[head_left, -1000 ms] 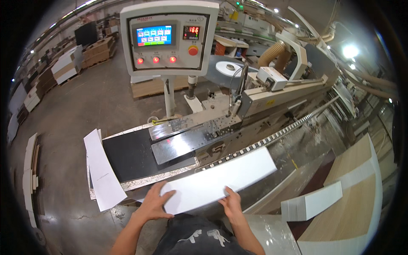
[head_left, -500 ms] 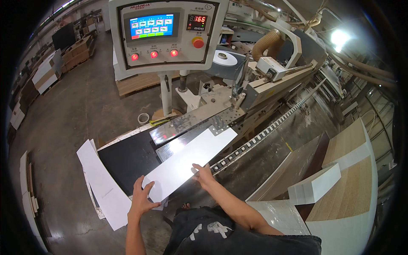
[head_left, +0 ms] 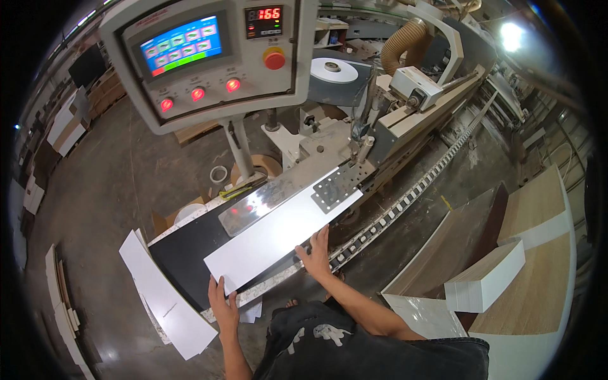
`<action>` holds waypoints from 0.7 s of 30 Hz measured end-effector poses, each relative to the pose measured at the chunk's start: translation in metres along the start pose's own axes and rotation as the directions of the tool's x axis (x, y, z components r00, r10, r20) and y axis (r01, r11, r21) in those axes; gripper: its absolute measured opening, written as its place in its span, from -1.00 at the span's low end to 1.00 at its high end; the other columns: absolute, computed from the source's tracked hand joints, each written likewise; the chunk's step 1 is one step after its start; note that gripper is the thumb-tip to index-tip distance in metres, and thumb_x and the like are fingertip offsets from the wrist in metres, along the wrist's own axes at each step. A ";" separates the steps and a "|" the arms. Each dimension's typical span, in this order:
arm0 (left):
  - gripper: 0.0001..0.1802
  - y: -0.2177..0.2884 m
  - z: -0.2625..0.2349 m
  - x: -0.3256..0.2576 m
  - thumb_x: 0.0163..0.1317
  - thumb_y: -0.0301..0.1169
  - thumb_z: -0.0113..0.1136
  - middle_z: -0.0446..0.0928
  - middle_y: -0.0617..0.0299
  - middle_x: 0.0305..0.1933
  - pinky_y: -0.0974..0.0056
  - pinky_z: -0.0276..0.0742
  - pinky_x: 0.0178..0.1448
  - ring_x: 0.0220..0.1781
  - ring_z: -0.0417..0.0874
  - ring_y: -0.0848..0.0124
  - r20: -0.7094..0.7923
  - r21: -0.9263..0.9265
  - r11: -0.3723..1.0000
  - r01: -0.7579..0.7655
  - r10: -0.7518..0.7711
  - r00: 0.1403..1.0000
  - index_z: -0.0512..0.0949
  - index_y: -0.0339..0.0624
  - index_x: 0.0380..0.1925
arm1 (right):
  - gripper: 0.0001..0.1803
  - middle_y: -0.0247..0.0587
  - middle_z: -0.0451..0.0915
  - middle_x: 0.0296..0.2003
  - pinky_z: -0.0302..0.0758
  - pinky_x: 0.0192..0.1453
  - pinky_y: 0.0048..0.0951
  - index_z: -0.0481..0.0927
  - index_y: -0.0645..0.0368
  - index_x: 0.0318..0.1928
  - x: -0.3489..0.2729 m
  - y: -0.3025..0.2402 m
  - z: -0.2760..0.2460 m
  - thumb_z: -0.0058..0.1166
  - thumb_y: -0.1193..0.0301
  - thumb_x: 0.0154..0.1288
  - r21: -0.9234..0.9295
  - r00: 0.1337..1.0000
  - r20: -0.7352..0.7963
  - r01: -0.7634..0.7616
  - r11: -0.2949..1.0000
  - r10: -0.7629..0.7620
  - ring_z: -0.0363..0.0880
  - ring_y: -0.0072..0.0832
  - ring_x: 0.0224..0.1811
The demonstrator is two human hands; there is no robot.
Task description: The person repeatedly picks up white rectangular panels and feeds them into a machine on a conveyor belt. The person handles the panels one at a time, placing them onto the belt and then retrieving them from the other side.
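A long white panel (head_left: 278,237) lies on the machine's black infeed table (head_left: 183,250), its far end against the metal guide plate (head_left: 278,193). My left hand (head_left: 223,305) rests flat at the panel's near left corner. My right hand (head_left: 318,253) presses flat on the panel's right long edge, beside the toothed feed track (head_left: 405,196). Neither hand grips the panel; fingers are spread on its surface and edge.
A control box (head_left: 209,54) with a lit screen, red lamps and a round red button hangs above on a post. White sheets (head_left: 164,297) lean at the table's left. A stack of white panels (head_left: 484,285) rests on wood-coloured boards (head_left: 538,253) at the right. Tape rolls lie on the floor.
The panel has been slid forward along the table toward the guide plate, and both hands moved with it. The view has come closer to the machine.
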State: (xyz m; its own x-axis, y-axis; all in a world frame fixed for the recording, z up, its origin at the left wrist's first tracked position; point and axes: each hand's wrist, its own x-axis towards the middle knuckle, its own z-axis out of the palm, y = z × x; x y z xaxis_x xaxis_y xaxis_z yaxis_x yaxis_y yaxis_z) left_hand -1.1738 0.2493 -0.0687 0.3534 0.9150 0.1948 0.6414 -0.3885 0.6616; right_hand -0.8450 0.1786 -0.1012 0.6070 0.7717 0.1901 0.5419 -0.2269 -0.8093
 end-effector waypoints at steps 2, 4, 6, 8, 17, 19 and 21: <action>-0.38 0.006 0.008 0.000 0.37 -0.47 0.33 0.32 -0.17 0.64 -0.12 0.21 0.65 0.63 0.33 -0.15 -0.022 0.019 1.000 0.019 -0.018 1.000 0.50 -0.22 0.44 | -0.04 0.71 -0.40 0.62 -0.18 0.74 0.23 0.07 0.75 0.49 0.003 0.015 -0.008 0.22 0.14 0.54 0.034 0.998 0.061 0.000 0.999 -0.002 -0.46 0.51 0.72; -0.37 0.016 0.020 0.005 0.35 -0.48 0.34 0.32 -0.15 0.64 -0.10 0.21 0.64 0.63 0.33 -0.14 -0.017 0.037 0.999 0.016 -0.015 1.000 0.51 -0.22 0.43 | -0.07 0.70 -0.43 0.63 -0.17 0.74 0.19 0.05 0.78 0.50 0.011 0.025 -0.024 0.16 0.17 0.58 0.069 0.995 0.098 0.010 0.998 -0.017 -0.51 0.47 0.73; -0.39 0.031 0.031 0.012 0.31 -0.49 0.37 0.35 -0.14 0.64 -0.06 0.22 0.62 0.63 0.35 -0.12 -0.015 0.050 0.999 0.016 -0.016 1.000 0.55 -0.21 0.39 | -0.12 0.77 -0.37 0.60 -0.18 0.74 0.25 0.07 0.76 0.46 0.021 0.039 -0.035 0.15 0.19 0.58 0.082 0.996 0.077 0.028 0.996 -0.035 -0.47 0.58 0.70; -0.42 0.049 0.042 0.017 0.32 -0.45 0.38 0.38 -0.14 0.62 -0.07 0.21 0.61 0.61 0.36 -0.11 -0.012 0.088 0.996 0.006 -0.005 1.000 0.58 -0.20 0.36 | -0.15 0.81 -0.34 0.58 -0.18 0.73 0.27 0.09 0.76 0.43 0.032 0.050 -0.048 0.14 0.21 0.57 0.095 0.997 0.066 0.028 0.995 -0.035 -0.44 0.64 0.68; -0.39 0.103 0.104 0.050 0.21 -0.23 0.50 0.60 -0.10 0.41 -0.16 0.15 0.61 0.53 0.49 0.02 -0.009 0.237 0.971 -0.037 0.041 0.999 0.66 -0.05 0.29 | -0.11 0.65 -0.27 0.64 -0.23 0.77 0.19 0.15 0.45 0.59 0.099 0.093 -0.120 0.28 0.33 0.43 0.094 0.997 0.082 -0.014 0.996 0.006 -0.46 0.51 0.72; -0.37 0.122 0.119 0.060 0.15 -0.25 0.54 0.61 -0.10 0.40 -0.18 0.16 0.59 0.52 0.51 0.05 0.000 0.208 0.977 -0.036 0.037 0.999 0.67 -0.01 0.28 | -0.04 0.51 -0.33 0.69 -0.26 0.79 0.04 0.11 0.27 0.66 0.112 0.118 -0.135 0.32 0.34 0.39 0.223 0.997 0.081 -0.020 0.975 0.002 -0.49 0.30 0.77; -0.37 0.132 0.136 0.070 0.13 -0.25 0.56 0.61 -0.12 0.40 -0.20 0.15 0.60 0.51 0.53 0.05 0.022 0.187 0.981 -0.045 0.042 0.999 0.68 0.01 0.26 | -0.03 0.27 -0.35 0.74 -0.14 0.78 -0.18 -0.03 0.20 0.72 0.123 0.131 -0.155 0.24 0.38 0.50 0.352 0.983 0.117 -0.176 0.919 0.144 -0.34 -0.06 0.81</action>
State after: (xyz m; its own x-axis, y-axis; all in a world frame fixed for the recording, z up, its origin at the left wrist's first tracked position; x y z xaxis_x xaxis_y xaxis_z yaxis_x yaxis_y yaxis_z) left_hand -0.9718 0.2472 -0.0667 0.3947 0.8953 0.2065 0.7410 -0.4430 0.5047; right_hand -0.6092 0.1518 -0.0978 0.6066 0.7950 0.0056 0.1866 -0.1356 -0.9730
